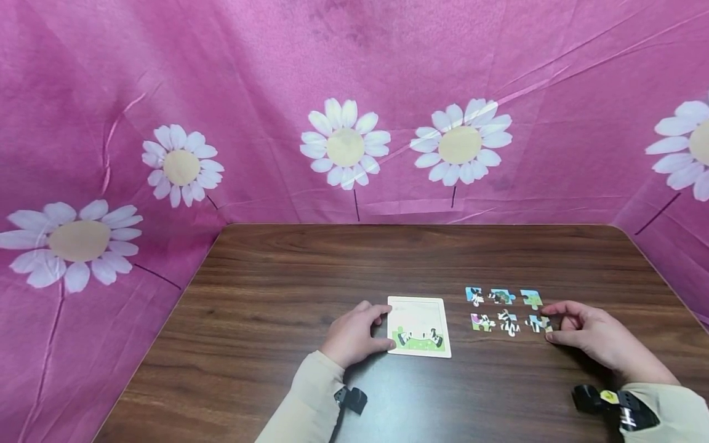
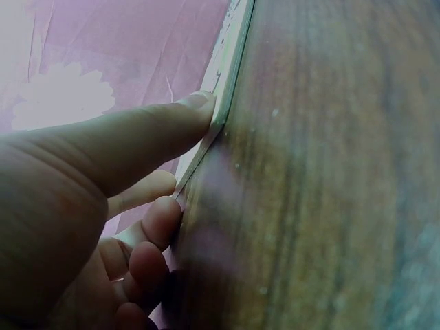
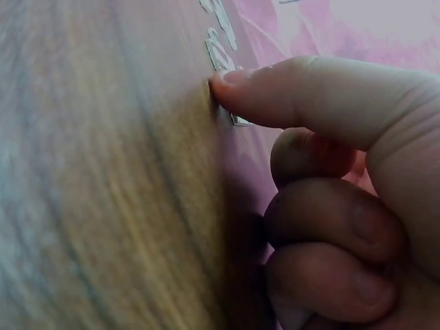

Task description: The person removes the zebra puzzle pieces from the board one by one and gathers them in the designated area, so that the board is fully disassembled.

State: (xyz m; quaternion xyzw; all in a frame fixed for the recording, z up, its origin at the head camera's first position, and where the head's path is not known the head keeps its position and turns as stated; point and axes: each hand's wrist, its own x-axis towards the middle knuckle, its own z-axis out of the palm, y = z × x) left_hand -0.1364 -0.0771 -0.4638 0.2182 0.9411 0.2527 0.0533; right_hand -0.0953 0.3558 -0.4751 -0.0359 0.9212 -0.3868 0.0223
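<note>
My left hand (image 1: 352, 335) holds the left edge of a square puzzle board (image 1: 418, 311), thumb at its lower corner and index finger at the upper one. The board lies flat, with green and black-and-white puzzle pieces (image 1: 420, 340) filling its bottom. In the left wrist view the thumb (image 2: 165, 127) rests on the board's rim. Over on the right, my right hand (image 1: 600, 338) has its thumb and index finger around the edges of the lower right puzzle piece (image 1: 535, 323). The right wrist view shows the thumb (image 3: 275, 93) against that piece; the index fingertip is hidden there.
Several loose puzzle pieces lie in two rows right of the board, among them an upper left piece (image 1: 474, 296), an upper right piece (image 1: 532, 299) and a lower middle piece (image 1: 508, 322). The brown wooden table (image 1: 310, 271) meets a pink flowered cloth (image 1: 266, 123) behind and at the sides.
</note>
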